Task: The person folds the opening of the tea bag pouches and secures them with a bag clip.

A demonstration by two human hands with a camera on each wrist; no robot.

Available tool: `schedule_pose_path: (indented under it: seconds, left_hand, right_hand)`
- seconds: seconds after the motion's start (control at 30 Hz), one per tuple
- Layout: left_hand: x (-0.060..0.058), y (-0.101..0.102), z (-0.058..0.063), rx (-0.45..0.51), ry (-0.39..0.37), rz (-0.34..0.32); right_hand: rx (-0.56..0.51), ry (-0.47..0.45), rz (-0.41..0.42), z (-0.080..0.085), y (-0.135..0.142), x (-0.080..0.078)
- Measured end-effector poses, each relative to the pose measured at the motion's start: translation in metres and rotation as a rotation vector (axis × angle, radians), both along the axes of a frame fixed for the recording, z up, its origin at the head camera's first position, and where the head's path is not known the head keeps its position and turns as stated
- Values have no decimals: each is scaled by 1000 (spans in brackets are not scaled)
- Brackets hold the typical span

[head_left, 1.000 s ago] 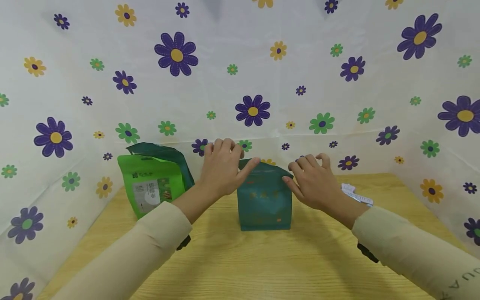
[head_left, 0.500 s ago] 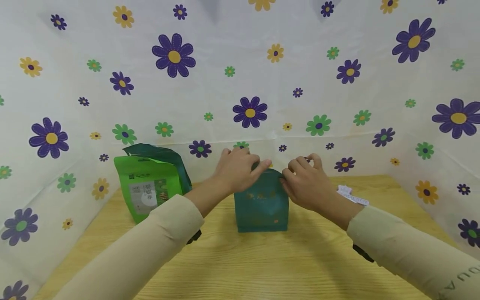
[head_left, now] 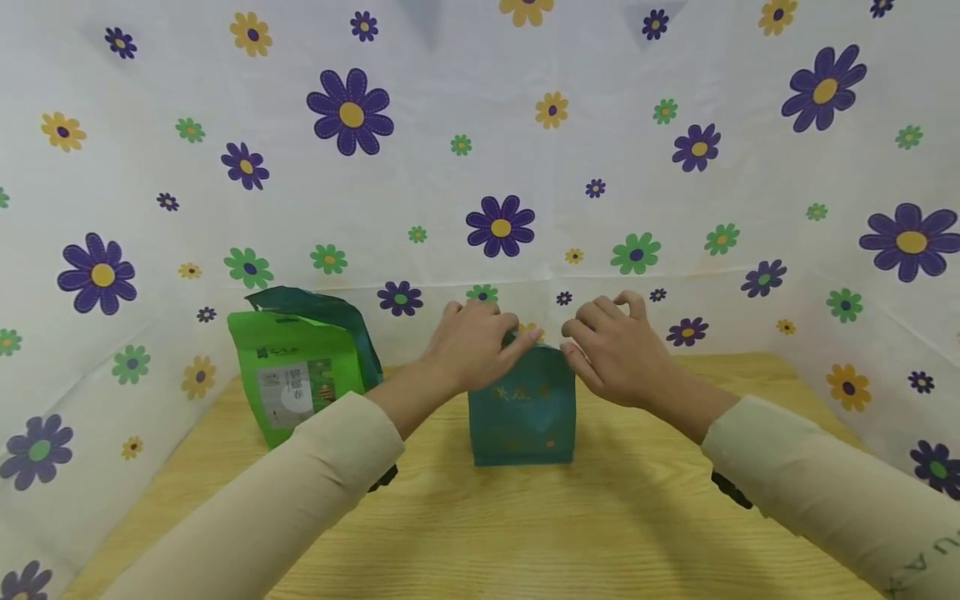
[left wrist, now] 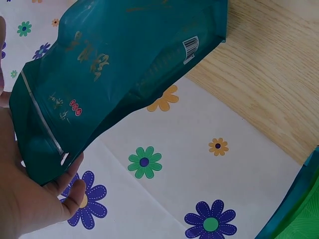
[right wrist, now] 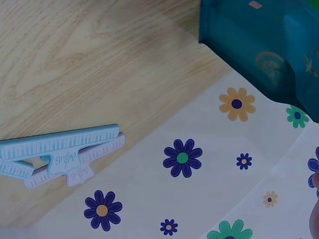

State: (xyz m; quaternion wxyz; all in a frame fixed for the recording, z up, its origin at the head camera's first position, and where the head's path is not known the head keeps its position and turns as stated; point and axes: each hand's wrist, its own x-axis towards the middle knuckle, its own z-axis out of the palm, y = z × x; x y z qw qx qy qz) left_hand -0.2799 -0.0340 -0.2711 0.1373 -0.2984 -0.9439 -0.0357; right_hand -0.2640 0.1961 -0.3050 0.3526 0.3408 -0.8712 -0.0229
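Observation:
A teal tea pouch (head_left: 522,417) with gold lettering stands upright on the table in the head view. My left hand (head_left: 476,342) holds its top edge from the left, thumb on the near side and fingers behind. In the left wrist view, the pouch's top flap (left wrist: 37,144), with a pale strip across it, lies in that hand's grasp. My right hand (head_left: 618,350) is at the pouch's top right corner, its thumb and bent fingers apart. Only a fingertip of it (right wrist: 315,209) shows at the edge of the right wrist view.
A bright green tea pouch (head_left: 300,358) stands at the left, with a dark green part (head_left: 322,304) behind its top. Blue (right wrist: 65,144) and lilac (right wrist: 79,175) sealing clips lie on the wooden table (head_left: 540,525) at the right. Flowered cloth (head_left: 420,183) rises behind.
My left hand has moved right and down onto the pouch's top. My right hand came in to pinch the top right corner, then its thumb and fingers parted.

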Motion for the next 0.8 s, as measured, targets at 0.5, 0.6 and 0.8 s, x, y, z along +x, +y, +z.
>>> schedule_pose_path:
  seconds: [0.5,0.6,0.8]
  left_hand:
    - [-1,-6,-4,27,29,-66]
    - [-2,-8,-5,34,49,-87]
    - [-5,-8,-9,22,78,-117]
  right_hand:
    - [-42,-359,-4,-11,-4,0]
    - [-68,-409,4,-13,-4,0]
    - [-79,-446,-17,-17,-8,0]
